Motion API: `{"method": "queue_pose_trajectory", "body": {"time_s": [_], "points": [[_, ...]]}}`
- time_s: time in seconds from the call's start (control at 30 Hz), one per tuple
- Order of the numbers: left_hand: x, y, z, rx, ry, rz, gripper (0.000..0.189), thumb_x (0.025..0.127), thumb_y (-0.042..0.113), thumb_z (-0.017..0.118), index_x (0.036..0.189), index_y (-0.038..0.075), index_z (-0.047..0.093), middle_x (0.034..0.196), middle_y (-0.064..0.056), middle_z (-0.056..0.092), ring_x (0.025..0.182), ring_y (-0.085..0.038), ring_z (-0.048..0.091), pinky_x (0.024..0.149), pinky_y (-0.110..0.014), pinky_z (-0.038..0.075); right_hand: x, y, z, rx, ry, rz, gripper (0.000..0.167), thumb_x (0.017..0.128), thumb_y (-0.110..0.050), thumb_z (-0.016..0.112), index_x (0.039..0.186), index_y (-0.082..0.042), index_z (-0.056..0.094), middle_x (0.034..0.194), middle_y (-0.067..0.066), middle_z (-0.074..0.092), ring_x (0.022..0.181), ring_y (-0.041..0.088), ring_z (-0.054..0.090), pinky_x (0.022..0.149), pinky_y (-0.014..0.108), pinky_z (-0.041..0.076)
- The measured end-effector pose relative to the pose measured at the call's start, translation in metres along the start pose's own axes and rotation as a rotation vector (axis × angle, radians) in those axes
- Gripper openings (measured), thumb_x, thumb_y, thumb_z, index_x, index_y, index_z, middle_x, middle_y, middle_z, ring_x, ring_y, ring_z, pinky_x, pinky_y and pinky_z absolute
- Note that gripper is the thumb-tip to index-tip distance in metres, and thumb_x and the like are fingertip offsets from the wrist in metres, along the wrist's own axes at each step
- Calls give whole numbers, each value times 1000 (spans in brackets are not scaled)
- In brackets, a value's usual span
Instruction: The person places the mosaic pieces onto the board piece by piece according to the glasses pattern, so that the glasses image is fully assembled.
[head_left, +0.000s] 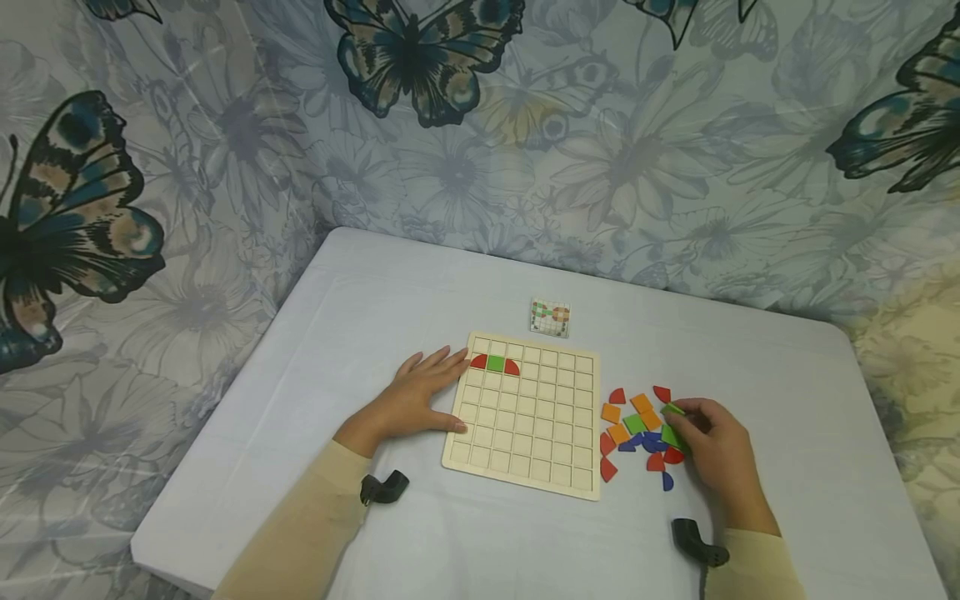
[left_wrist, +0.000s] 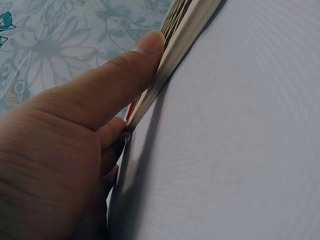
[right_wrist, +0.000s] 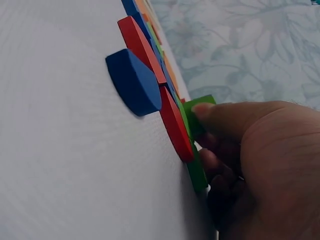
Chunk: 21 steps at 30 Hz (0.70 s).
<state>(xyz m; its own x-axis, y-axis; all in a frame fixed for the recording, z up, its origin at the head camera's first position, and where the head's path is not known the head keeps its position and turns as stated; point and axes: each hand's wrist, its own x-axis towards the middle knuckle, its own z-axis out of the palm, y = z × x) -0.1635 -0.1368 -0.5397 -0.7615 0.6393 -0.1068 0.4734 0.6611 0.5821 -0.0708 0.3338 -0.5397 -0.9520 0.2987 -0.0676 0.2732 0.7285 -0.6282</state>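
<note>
- Pinching a green square (head_left: 673, 408) between the thumb and fingers of the right hand (head_left: 722, 446), at the right side of the loose pieces; showing tilted up in the right wrist view.
- Resting the left hand (head_left: 411, 400) against the left edge of the pale grid board (head_left: 528, 417), with fingers straight and spread, thumb laid over the rim, and index fingertip at the edge beside the set pieces.
- Holding the two hands well apart, with the board and most of the loose pieces between.
- Laid flat on the white table (head_left: 270, 433), with most cells bare: the same board.
- Set side by side in the three leftmost cells of the second row from the far edge: a red quarter-circle (head_left: 478, 362), a green tile (head_left: 496, 363) and a second red quarter-circle (head_left: 512, 367).
- Scattered just right of the board, some touching: orange squares (head_left: 611, 412), a green piece (head_left: 634, 424), red rounded pieces (head_left: 608, 471) and blue rounded pieces (head_left: 667, 481).
- Lying close by the right thumb: another green square (head_left: 670, 437); cannot tell whether touched by the hand.
- Placed just beyond the far edge of the board: a small card (head_left: 551, 318) with a coloured pattern on a grid.
- Hanging behind the table: a floral backdrop with butterflies (head_left: 408, 50).
</note>
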Motion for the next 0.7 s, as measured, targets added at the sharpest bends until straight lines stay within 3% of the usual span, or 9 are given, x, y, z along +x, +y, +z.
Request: {"method": "queue_pose_trajectory", "body": {"time_s": [0.07, 0.2, 0.3, 0.5, 0.7], "points": [[0, 0, 0, -1, -1, -2, 114, 88, 63, 85, 174, 15, 29, 179, 8, 17, 166, -18, 4, 130, -51, -4, -1, -1, 0, 19, 13, 16, 35, 110, -25, 69, 137, -2, 68, 122, 21, 66, 112, 39, 58, 90, 41, 51], [0, 0, 0, -4, -3, -3, 114, 88, 63, 85, 174, 15, 29, 179, 7, 18, 166, -18, 4, 130, -52, -4, -1, -2, 0, 81, 40, 66, 40, 111, -30, 66, 145, -7, 67, 129, 19, 67, 118, 37, 59, 85, 20, 47], [0, -1, 0, 0, -4, -5, 114, 88, 63, 85, 174, 15, 29, 179, 7, 18, 166, -18, 4, 130, -51, -4, -1, -3, -1, 122, 52, 93, 41, 112, -31, 66, 145, -8, 68, 134, 17, 67, 121, 35, 59, 80, 13, 45], [0, 0, 0, 1, -5, -6, 113, 88, 64, 85, 174, 16, 28, 179, 7, 17, 166, -18, 3, 130, -51, -4, -3, -8, -2, 179, 52, 118, 41, 113, -35, 63, 143, -9, 70, 138, 14, 66, 124, 30, 57, 81, 9, 46], [0, 0, 0, 7, -2, -5, 113, 88, 64, 84, 174, 16, 29, 180, 7, 16, 166, -19, 3, 130, -53, -3, -6, -20, -3, 215, 30, 70, 45, 111, -42, 64, 142, -10, 71, 138, 11, 66, 123, 27, 57, 83, 8, 47]]}}
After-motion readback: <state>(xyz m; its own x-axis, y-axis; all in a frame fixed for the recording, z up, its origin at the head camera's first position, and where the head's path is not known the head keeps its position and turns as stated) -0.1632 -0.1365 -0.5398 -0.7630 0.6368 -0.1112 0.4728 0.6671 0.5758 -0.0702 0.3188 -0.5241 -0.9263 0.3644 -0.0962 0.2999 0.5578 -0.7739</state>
